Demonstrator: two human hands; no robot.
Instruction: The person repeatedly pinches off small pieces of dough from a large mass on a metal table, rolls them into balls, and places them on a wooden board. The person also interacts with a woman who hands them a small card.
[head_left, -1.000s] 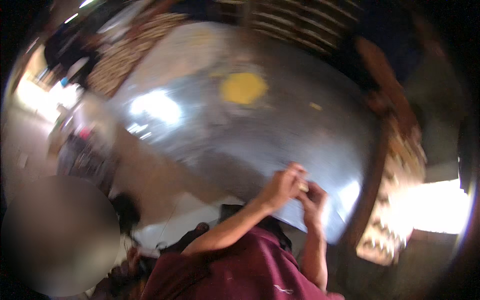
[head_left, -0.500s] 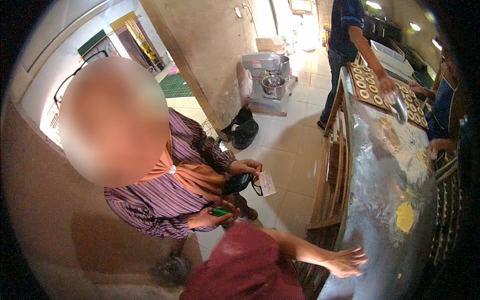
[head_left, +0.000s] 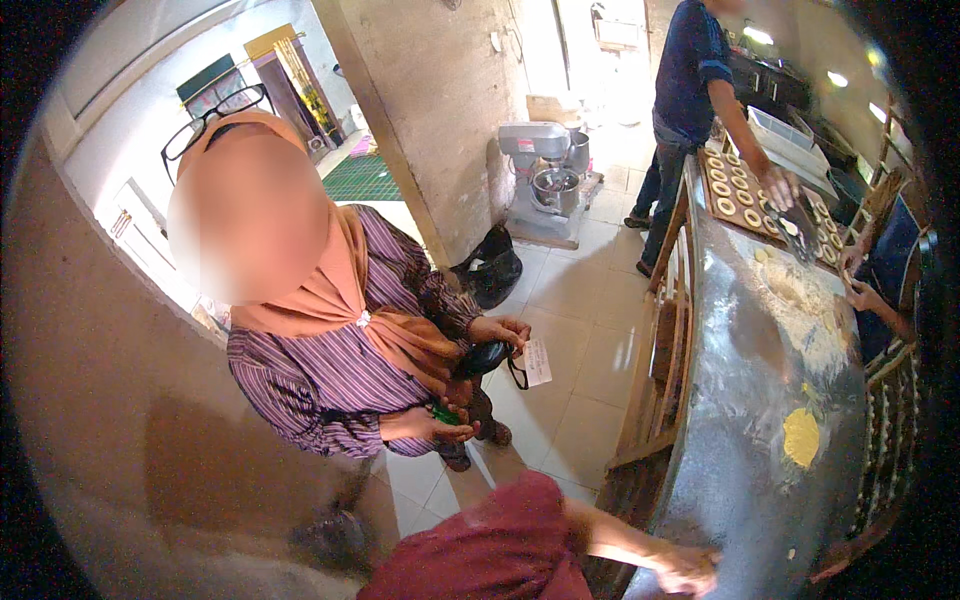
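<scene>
My left hand (head_left: 690, 570), below a maroon sleeve (head_left: 490, 545), is at the near left edge of the metal-topped table (head_left: 745, 500). Its fingers look curled in, slightly blurred, and I cannot make out whether anything is in them. A dim strip of skin at the lower right rim looks like part of my right hand (head_left: 845, 560); its fingers are not clear. Between and beyond them lie a tiny pale scrap (head_left: 791, 553) and a flat yellow patch of dough or powder (head_left: 800, 437). Pale flour (head_left: 800, 295) is spread farther up the table.
A person in a striped top (head_left: 330, 400) stands at left, holding a small green item and a black item. At the far end, a person in dark blue (head_left: 690, 80) reaches over a tray of rings (head_left: 735, 190). Another person's hands (head_left: 865, 295) are at right. A mixer (head_left: 545, 180) stands behind.
My left hand has gone from spread fingers to curled ones and moved slightly down and left. The strip of skin at lower right has come into view. The far person's hand has shifted over the tray.
</scene>
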